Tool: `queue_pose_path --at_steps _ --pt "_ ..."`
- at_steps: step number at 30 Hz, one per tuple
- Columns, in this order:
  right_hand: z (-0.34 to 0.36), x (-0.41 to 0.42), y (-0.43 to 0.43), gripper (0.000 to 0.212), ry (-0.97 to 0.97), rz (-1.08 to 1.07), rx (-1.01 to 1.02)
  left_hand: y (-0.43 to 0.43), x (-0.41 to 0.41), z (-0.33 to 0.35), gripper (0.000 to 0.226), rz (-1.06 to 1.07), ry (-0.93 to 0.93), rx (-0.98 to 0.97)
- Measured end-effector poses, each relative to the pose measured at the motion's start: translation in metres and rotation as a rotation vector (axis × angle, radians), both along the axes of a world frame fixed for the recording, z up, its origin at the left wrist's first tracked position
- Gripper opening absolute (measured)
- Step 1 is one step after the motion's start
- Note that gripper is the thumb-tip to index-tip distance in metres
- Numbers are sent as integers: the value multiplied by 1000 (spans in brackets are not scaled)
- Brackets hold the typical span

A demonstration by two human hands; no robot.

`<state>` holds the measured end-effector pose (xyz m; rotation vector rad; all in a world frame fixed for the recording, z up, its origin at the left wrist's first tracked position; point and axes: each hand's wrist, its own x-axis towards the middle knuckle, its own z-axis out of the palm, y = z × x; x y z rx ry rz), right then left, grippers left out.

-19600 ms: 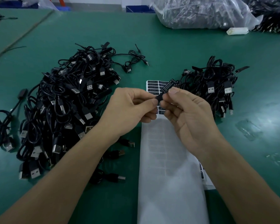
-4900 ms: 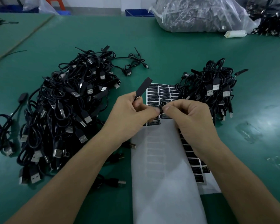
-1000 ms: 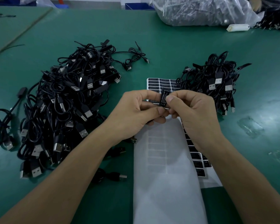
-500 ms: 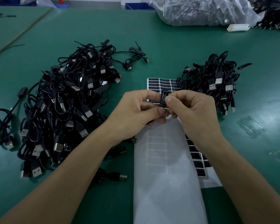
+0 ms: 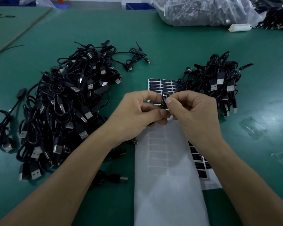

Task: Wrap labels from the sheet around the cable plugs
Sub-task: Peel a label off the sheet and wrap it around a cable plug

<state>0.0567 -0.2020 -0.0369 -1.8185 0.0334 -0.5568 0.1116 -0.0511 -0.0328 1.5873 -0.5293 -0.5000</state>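
Above the label sheet, my left hand (image 5: 137,111) and my right hand (image 5: 194,113) meet at the middle of the table. Between their fingertips stands a small black cable plug (image 5: 164,101) with a black printed label around it. My left thumb and fingers pinch it from below and the side; my right thumb and forefinger pinch its right side. The label sheet (image 5: 160,84) with rows of black labels lies flat behind my hands. A white backing sheet (image 5: 167,176) with empty label outlines runs toward me.
A big pile of black USB cables (image 5: 64,111) lies at the left, a smaller pile (image 5: 219,84) at the right. A clear bag of cables (image 5: 203,10) and a white object (image 5: 239,27) sit at the back. Loose plugs (image 5: 116,178) lie near the backing sheet.
Over the last second both hands stay in place on the plug; the label sits slightly tighter around it. Earlier, my left hand held the plug up while my right picked at the sheet.
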Motion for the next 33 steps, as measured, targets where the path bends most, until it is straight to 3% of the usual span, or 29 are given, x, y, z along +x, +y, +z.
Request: queue_pose_path --at_steps 33 --pt "5 -4 10 24 7 -16 42 0 1 -3 7 27 7 -61"
